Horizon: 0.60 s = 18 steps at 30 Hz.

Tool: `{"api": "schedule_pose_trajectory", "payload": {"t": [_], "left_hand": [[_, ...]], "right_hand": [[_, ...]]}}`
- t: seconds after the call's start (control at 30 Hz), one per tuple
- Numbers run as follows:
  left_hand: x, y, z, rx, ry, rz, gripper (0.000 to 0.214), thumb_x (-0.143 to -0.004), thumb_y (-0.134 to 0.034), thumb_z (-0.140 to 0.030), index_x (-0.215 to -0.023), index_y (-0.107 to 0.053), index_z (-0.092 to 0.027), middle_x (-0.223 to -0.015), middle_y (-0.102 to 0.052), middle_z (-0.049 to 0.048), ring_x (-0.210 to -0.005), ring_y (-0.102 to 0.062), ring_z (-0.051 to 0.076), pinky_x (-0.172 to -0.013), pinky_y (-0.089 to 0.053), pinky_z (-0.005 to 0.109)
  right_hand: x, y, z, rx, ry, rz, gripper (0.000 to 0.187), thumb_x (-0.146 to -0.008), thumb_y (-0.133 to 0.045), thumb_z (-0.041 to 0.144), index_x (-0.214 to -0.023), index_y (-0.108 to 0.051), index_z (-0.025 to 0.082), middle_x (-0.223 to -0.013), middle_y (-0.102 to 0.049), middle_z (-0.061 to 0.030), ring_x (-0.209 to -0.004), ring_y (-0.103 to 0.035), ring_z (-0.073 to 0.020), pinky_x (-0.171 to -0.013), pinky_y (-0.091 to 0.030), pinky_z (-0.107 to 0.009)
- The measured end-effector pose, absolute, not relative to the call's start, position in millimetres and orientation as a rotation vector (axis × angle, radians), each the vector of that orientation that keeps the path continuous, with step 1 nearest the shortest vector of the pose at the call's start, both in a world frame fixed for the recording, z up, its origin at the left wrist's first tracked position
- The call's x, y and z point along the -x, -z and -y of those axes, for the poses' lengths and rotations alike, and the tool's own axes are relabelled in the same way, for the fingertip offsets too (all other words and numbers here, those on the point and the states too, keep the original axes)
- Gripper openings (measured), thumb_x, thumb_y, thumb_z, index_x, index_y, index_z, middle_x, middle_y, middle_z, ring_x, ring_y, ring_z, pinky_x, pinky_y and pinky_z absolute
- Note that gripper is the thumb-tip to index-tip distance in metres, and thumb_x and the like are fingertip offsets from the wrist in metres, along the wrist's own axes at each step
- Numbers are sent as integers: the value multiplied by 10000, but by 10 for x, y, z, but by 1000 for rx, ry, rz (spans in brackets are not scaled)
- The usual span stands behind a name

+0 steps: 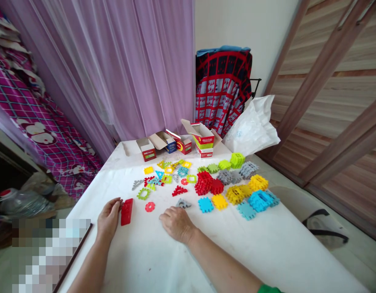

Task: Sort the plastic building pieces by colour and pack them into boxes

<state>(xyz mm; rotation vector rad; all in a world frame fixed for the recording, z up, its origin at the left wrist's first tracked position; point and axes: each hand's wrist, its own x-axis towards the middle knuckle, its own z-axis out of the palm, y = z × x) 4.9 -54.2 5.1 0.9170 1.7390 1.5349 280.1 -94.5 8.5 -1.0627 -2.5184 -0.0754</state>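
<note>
Head view: red bar (127,211), long axis front-to-back; left hand (108,217) loose against it, right hand (176,223) flat, empty.

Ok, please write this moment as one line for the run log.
left hand: touching red flat piece | right hand: palm down, next to grey piece | surface: white table

Open cartons (175,143) and a white bag (251,127) sit before a purple curtain (129,61).
</note>
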Motion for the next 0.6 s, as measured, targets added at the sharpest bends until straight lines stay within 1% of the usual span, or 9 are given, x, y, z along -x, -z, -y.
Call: {"api": "schedule_pose_trajectory", "payload": {"t": [0.3,0.47,0.53,0.6], "left_hand": [[-88,-60,580,-1034,-1498,-1807,373,-706,-599,-466,-957,-647,-194,-953,-732,79,-915,-692,214,-851,-554,367],[-56,-79,535,-1192,-1405,-1926,391,-770,-519,-491,-981,-636,-183,-948,-735,86,-844,-700,202,-773,-562,338],[-64,-119,492,-1304,-1334,-2008,356,-794,-503,-466,-989,-639,-201,-942,-736,72,-848,-696,204,-779,-553,341],[-127,-187,423,-1462,-1237,-2072,316,-808,-514,-430,-1010,-648,-229,-970,-735,58,-907,-684,215,-835,-532,357]], "right_hand": [[-2796,-41,928,1084,14,2493,69,-859,-610,165,-805,-633,202,-803,-640,-20,-783,-551,-171,-656,-372,-295],[-2804,-14,948,1020,33,2408,95,-843,-611,146,-774,-621,210,-750,-634,-6,-743,-558,-166,-643,-371,-292],[-2819,-12,960,966,34,2339,98,-845,-591,139,-794,-626,214,-730,-634,-4,-724,-561,-164,-643,-376,-290],[-2843,-18,966,912,30,2260,118,-860,-554,134,-827,-635,214,-724,-641,-5,-711,-565,-161,-653,-386,-287]]}}
